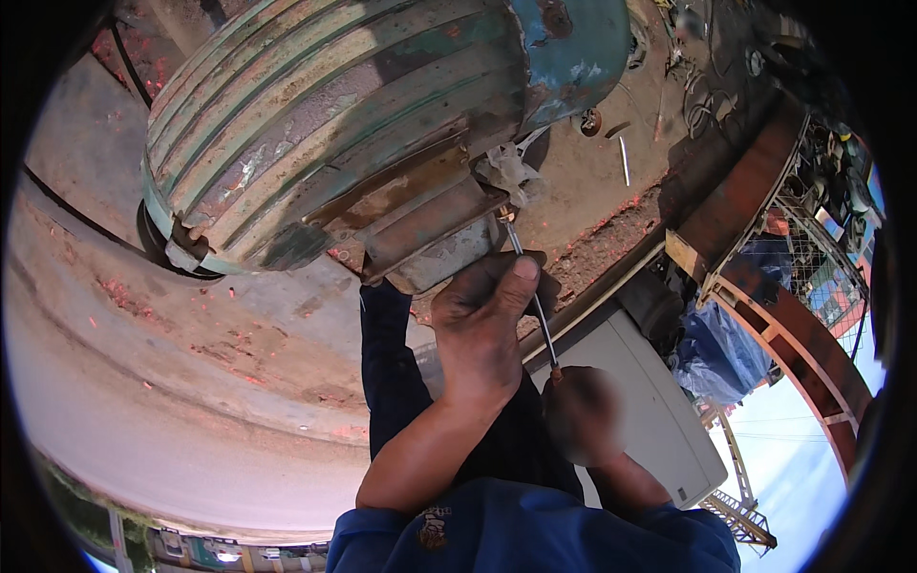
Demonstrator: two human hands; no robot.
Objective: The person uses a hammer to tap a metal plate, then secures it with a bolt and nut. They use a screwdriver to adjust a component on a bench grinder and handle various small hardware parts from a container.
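A large ribbed green motor (334,124) with worn paint lies on its side in front of me. A metal terminal box (444,250) juts from its near side. A long thin metal rod, like a screwdriver shaft (543,320), slants from a brass-coloured fitting (506,214) at the box's right end down to my right hand. My left hand (482,315) is closed round the upper part of the shaft, beside the box, thumb on top. My right hand (581,413), partly blurred, grips the lower end, hiding any handle.
Crumpled clear plastic (511,172) hangs by the box. A short white stick (625,160) lies on the ground to the right. Beyond a rusty steel beam (745,191) sit a blue plastic sheet (721,353) and scrap. A pale panel (640,401) stands at my right.
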